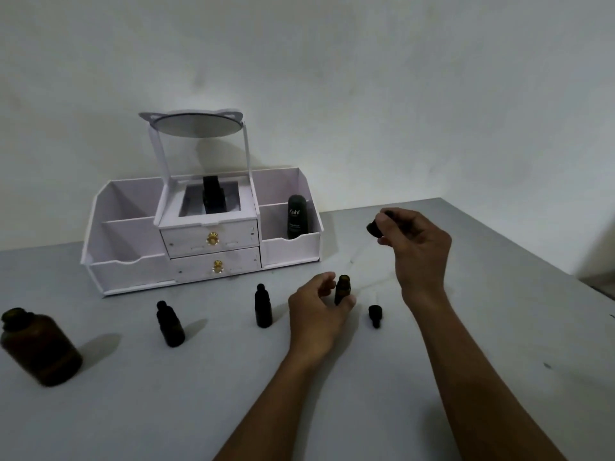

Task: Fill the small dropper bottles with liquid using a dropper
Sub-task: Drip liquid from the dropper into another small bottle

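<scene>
An uncapped small dark dropper bottle point(342, 289) stands on the grey table point(499, 327), and my left hand point(316, 314) steadies it between thumb and fingers. My right hand point(416, 247) is raised above and to the right, pinching the black bulb of a dropper point(375, 227); a faint glass tube slants down from it toward the bottle. Two capped small bottles point(263, 306) point(170, 324) stand further left. A loose black dropper cap point(375, 315) lies just right of the open bottle. At the far left stands a large open amber bottle point(38, 347).
A white cosmetic organiser point(206, 241) with two drawers and a tilted mirror sits against the wall behind the bottles. A dark tube labelled Kahf point(296, 216) stands in its right compartment. The table's right edge runs diagonally at the far right.
</scene>
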A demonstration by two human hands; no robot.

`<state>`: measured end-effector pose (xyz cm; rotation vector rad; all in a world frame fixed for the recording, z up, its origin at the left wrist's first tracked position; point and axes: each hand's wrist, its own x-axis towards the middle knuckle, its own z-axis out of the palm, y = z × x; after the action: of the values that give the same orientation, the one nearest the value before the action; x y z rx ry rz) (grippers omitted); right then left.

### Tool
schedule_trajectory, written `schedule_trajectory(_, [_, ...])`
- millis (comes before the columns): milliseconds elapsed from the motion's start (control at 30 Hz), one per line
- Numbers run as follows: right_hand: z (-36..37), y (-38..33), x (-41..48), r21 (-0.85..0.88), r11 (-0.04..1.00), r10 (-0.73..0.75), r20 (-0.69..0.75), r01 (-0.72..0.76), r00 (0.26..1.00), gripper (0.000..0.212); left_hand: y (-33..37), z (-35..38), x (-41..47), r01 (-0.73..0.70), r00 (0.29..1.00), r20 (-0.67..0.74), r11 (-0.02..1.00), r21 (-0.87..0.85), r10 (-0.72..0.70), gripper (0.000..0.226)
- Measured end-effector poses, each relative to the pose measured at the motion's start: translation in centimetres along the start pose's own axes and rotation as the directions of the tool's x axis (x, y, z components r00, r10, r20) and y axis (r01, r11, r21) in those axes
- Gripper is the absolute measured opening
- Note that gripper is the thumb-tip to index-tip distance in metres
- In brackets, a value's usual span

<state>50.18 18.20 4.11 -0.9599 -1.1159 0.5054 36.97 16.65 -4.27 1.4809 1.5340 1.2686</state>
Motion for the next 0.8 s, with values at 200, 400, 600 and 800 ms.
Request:
schedule_trajectory(200, [0.1,0.5,-0.1,-0.038,0.999,0.017,0.027,-0.016,0.999,0.004,-0.3,0.3,0.3,-0.023,1.000,-0.014,0.999,0.049,0.023,0.042])
schedule_trajectory(400, [-0.2,0.9,-0.2,-0.080,0.996,0.048,0.044,-0.044,0.998,0.003,-0.5,0.6,0.4,-0.042,0.999,-0.001,0.995,0.093,0.042,0.042])
schedule_trajectory(600, [0.0,1.1,-0.4,-0.106,0.994,0.038,0.071,-0.031,0.997,0.005,-0.4,0.6,0.4,-0.053,0.999,-0.003,0.994,0.099,0.054,0.035])
schedule_trajectory(800, [0.1,1.3,-0.6,-0.125,0.992,0.037,0.089,-0.026,0.995,0.004,-0.5,0.6,0.4,-0.063,0.998,0.004,0.992,0.111,0.063,0.035])
